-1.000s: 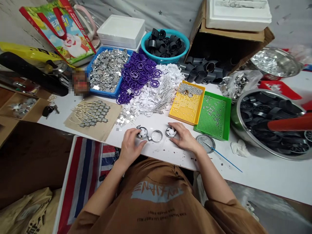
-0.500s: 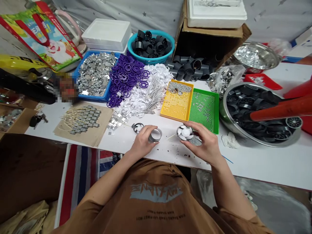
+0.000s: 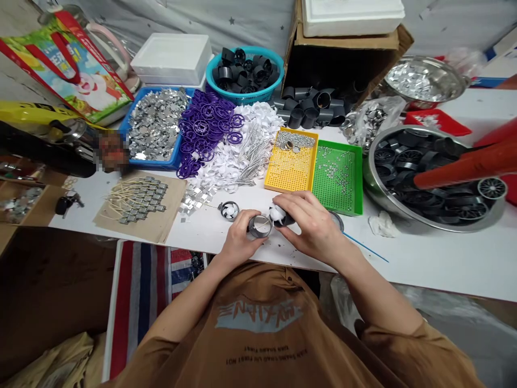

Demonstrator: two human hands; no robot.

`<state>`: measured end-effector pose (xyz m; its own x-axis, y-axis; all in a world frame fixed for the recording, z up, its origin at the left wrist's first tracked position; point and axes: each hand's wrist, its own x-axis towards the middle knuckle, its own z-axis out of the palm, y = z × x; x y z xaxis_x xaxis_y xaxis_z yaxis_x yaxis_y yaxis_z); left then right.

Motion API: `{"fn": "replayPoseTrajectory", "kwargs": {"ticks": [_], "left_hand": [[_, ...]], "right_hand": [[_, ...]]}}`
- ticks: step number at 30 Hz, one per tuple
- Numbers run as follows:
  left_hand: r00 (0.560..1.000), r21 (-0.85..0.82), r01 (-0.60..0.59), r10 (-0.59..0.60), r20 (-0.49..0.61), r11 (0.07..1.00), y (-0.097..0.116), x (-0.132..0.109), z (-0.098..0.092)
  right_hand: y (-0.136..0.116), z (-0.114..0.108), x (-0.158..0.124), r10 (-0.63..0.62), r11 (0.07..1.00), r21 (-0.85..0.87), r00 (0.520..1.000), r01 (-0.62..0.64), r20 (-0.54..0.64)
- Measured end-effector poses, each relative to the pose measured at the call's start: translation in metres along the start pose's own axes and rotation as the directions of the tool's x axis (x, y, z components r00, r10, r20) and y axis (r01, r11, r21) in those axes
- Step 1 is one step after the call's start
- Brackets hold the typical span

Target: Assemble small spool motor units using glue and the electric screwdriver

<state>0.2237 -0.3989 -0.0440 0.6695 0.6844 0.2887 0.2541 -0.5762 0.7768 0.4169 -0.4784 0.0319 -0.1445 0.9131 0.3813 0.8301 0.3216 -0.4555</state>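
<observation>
My left hand (image 3: 242, 233) grips a shiny metal ring (image 3: 259, 226) standing on the white table. My right hand (image 3: 309, 221) holds a dark cylinder (image 3: 283, 217) packed with white paper petals (image 3: 277, 213), its end pressed next to the ring. The hands nearly touch, and my fingers hide part of both pieces. A small round metal-rimmed piece with white paper inside (image 3: 229, 210) lies just left of my left hand.
A yellow perforated tray (image 3: 291, 167) and a green one (image 3: 337, 180) stand ahead, beside heaps of white paper (image 3: 230, 161) and purple plastic wheels (image 3: 205, 126). A steel bowl of black wheels (image 3: 428, 180) sits right. A thin blue-handled brush (image 3: 365, 248) lies on the table.
My right hand has moved left, carrying the dark cylinder to the metal ring in my left hand. The round piece on the table has stayed put, and the view has shifted slightly.
</observation>
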Motion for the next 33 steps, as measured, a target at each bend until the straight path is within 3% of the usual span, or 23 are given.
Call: {"fn": "replayPoseTrajectory", "kwargs": {"ticks": [11, 15, 25, 29, 33], "left_hand": [[1.0, -0.071, 0.001, 0.0, 0.016, 0.997, -0.006, -0.003, 0.007], [0.995, -0.175, 0.057, -0.041, 0.095, 0.983, -0.014, -0.004, 0.007], [0.944, -0.383, 0.218, -0.093, 0.318, 0.898, -0.019, -0.007, 0.004], [0.934, -0.436, 0.265, -0.117, 0.336, 0.86, -0.019, -0.007, 0.005], [0.943, -0.383, 0.249, -0.133, 0.306, 0.889, -0.012, -0.004, 0.004]], "right_hand": [[-0.001, 0.003, 0.004, -0.058, 0.998, 0.034, 0.997, 0.056, 0.045], [0.002, -0.001, 0.006, -0.126, 0.988, 0.099, 0.986, 0.116, 0.108], [0.005, -0.001, 0.006, -0.171, 0.981, 0.11, 0.976, 0.157, 0.132], [0.001, 0.0, 0.006, -0.164, 0.983, 0.106, 0.972, 0.147, 0.166], [-0.002, 0.008, 0.003, -0.103, 0.987, 0.144, 0.969, 0.071, 0.226]]}}
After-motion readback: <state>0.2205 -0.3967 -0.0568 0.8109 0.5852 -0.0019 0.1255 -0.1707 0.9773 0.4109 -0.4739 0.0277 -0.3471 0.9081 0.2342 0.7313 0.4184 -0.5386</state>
